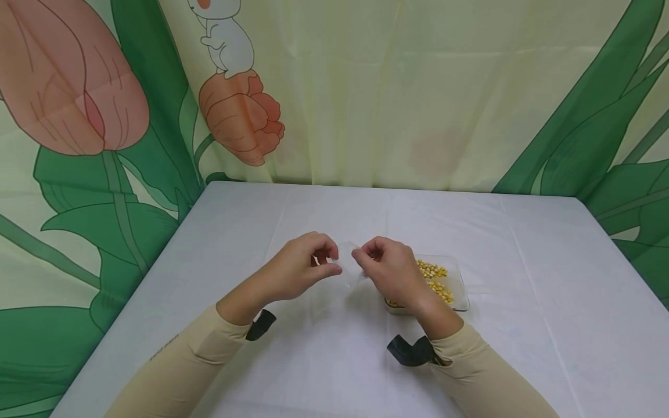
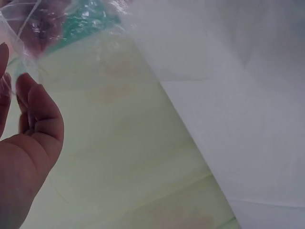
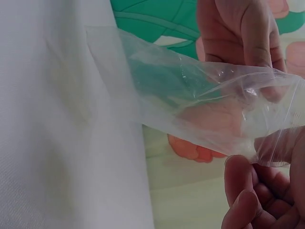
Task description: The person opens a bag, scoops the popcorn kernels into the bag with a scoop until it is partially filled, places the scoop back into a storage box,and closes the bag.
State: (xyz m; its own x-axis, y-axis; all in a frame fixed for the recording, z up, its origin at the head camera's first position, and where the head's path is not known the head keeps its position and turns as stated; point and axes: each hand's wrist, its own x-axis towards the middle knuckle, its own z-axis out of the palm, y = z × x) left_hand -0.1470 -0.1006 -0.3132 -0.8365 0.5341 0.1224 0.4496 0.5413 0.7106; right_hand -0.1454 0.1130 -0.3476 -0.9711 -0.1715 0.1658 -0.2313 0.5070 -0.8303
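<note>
Between the two hands hangs a clear plastic bag (image 1: 348, 264), and in the right wrist view its thin body (image 3: 171, 95) stretches down from the hands. My left hand (image 1: 300, 266) pinches one side of the bag near its top edge, thumb and fingers close together. On the opposite side, my right hand (image 1: 394, 273) pinches the bag's edge between thumb and curled fingers. No contents show through the see-through film. Partly hidden behind the right hand is a clear rectangular container (image 1: 460, 290) with yellow corn kernels (image 1: 440, 290) in it.
A white cloth (image 1: 324, 360) covers the table. Behind its far edge hangs a curtain (image 1: 392, 104) printed with flowers, leaves and a small white animal. Dark bands (image 1: 413, 351) sit at both wrists, below the beige sleeves.
</note>
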